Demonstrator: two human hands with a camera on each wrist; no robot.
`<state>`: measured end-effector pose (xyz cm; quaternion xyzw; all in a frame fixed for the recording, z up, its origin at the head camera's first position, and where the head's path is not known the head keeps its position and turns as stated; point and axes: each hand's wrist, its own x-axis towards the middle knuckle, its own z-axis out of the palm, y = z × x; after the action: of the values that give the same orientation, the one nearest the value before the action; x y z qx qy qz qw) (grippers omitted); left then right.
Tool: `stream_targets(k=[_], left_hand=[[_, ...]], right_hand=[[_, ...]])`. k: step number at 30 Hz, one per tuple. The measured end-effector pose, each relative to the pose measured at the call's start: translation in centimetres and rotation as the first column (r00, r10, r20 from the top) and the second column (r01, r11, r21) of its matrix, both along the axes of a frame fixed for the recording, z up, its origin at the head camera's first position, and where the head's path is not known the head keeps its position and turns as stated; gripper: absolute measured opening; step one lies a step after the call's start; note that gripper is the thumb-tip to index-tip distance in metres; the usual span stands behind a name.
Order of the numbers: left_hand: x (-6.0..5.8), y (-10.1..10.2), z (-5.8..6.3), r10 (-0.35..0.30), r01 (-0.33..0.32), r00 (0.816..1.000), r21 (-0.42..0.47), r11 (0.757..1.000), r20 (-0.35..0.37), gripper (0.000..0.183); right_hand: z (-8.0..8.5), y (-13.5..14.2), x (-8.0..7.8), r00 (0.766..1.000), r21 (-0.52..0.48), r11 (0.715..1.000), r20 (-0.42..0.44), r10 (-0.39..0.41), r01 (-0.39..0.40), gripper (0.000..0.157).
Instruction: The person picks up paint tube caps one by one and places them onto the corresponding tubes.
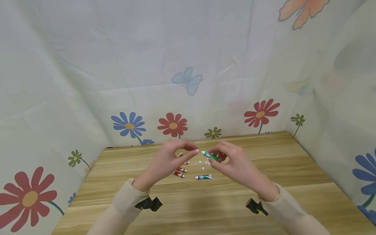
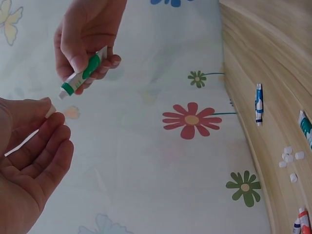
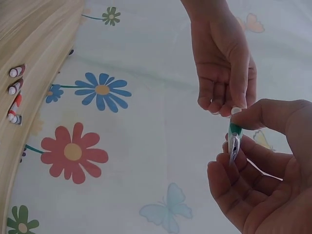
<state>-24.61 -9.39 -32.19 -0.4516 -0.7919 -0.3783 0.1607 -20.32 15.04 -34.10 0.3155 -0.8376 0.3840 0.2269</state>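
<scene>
My left hand [image 1: 171, 158] pinches a small white cap [image 2: 50, 111] between thumb and forefinger. My right hand [image 1: 235, 158] grips a green and white paint tube [image 1: 212, 156] between thumb and fingers, with its white nozzle end pointing at the left hand. Cap and nozzle are apart, a short gap between them in the head view. Both hands are raised above the wooden table [image 1: 235, 215]. In the right wrist view, the crimped silver end of the tube faces the camera.
Below the hands lie another green tube [image 1: 203, 177], several loose white caps [image 2: 288, 157] and several red or orange tubes [image 1: 178, 174]. A blue tube [image 2: 259, 105] shows in the left wrist view. A flower-printed curtain [image 1: 141, 81] surrounds the table's far edge and sides.
</scene>
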Motion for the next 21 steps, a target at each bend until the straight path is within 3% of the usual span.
stream_targets(k=[9,21], left_hand=[[1.2,0.5,0.1,-0.009,0.009,1.0,0.03,1.0,0.001,0.016],[1.5,0.8,-0.1,-0.058,0.058,0.998,0.02,0.998,0.023,0.014]], right_hand=[[0.3,-0.1,0.6,0.999,0.001,1.0,-0.029,0.02,-0.02,0.02],[0.0,-0.2,0.7,0.994,-0.004,0.997,-0.085,0.071,-0.071,0.019]])
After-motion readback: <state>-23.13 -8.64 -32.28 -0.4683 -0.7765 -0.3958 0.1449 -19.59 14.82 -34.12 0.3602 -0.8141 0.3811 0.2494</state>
